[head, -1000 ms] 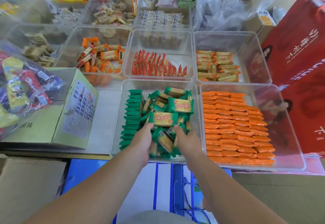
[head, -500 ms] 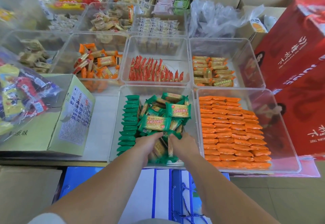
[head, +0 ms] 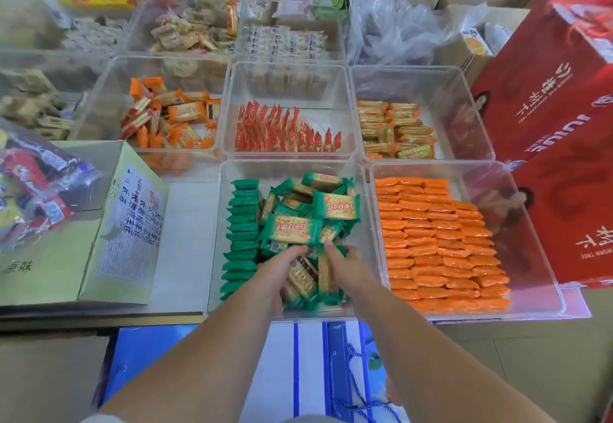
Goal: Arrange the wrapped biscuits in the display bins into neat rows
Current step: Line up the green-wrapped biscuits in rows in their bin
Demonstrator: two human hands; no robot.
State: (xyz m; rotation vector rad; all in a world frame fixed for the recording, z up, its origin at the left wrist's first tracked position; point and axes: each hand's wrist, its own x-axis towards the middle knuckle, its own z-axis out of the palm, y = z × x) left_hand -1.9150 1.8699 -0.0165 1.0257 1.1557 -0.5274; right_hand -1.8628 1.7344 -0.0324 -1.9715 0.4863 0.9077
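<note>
A clear bin [head: 215, 256] at the front centre holds green-wrapped biscuits. Along its left side a neat row of green packs [head: 241, 233] stands on edge. The remainder is a loose pile [head: 300, 220], with two packs lying face up on top. My left hand [head: 282, 268] and my right hand [head: 346, 266] are both in the near end of that pile, close together. They hold a few green packs [head: 310, 278] between them. The fingertips are partly buried among the wrappers.
To the right, a bin [head: 539, 243] of orange packs [head: 438, 246] is laid in tidy rows. Behind are bins with red packs [head: 285, 130], tan packs [head: 394, 130] and jumbled orange packs [head: 172, 117]. An open carton [head: 99, 223] stands left, and red boxes [head: 557, 130] right.
Both hands have drawn closer together and back toward the near wall of the green bin, gathering packs between them. The piled packs on top have barely shifted.
</note>
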